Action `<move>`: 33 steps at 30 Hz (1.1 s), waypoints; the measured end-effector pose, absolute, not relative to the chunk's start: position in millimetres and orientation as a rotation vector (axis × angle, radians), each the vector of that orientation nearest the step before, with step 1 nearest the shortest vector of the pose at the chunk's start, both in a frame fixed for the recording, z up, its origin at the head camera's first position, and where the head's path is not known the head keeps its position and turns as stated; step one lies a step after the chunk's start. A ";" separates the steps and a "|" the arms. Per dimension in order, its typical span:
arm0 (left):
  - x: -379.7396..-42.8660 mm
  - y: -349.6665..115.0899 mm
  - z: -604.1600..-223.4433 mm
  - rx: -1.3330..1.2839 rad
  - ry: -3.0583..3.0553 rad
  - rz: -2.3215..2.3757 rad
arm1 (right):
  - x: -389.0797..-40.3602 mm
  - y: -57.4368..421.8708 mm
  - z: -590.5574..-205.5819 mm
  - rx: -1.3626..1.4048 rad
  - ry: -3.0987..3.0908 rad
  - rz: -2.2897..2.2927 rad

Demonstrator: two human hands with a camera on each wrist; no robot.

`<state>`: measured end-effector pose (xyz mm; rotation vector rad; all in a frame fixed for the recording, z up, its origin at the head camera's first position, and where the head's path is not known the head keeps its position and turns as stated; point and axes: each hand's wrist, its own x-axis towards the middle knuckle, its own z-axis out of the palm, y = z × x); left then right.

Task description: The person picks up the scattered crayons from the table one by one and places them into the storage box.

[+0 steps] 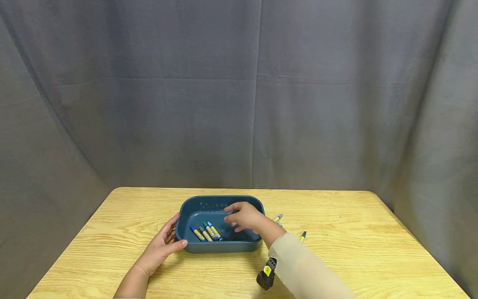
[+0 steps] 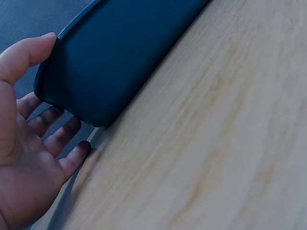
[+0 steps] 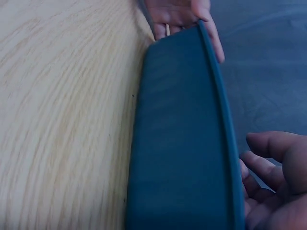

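A dark teal plastic basket (image 1: pixel 224 248) stands on the table, with several crayons (image 1: pixel 206 234) in yellow-and-blue wrappers lying in its left half. My left hand (image 1: pixel 162 245) holds the basket's left end, thumb at the front corner of the rim and fingers along the outer side; the left wrist view shows this hand (image 2: pixel 29 158) close up. Over the basket's right half hovers my right hand (image 1: pixel 244 216), fingers loosely bent and apart, with nothing seen in them. In the right wrist view, the right hand (image 3: pixel 278 187) is beyond the basket's front wall (image 3: pixel 177 134).
Right of the basket, a crayon (image 1: pixel 278 218) lies partly hidden by my right forearm, with another tip beside it. Farther right, a dark-tipped crayon (image 1: pixel 303 236) shows past the sleeve (image 1: pixel 302 265). Grey curtains (image 1: pixel 239 104) hang behind the wooden table (image 1: pixel 142 207).
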<state>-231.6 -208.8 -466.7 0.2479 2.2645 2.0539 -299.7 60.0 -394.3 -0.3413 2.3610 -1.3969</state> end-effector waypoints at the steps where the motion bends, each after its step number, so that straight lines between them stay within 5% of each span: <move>1: -231.7 -208.7 -466.7 0.248 2.267 2.053 | -299.9 62.9 -393.9 -0.338 2.362 -1.410; 33: -230.9 -209.2 -465.9 0.255 2.300 2.029 | -260.9 178.5 -393.0 -0.157 2.391 -1.777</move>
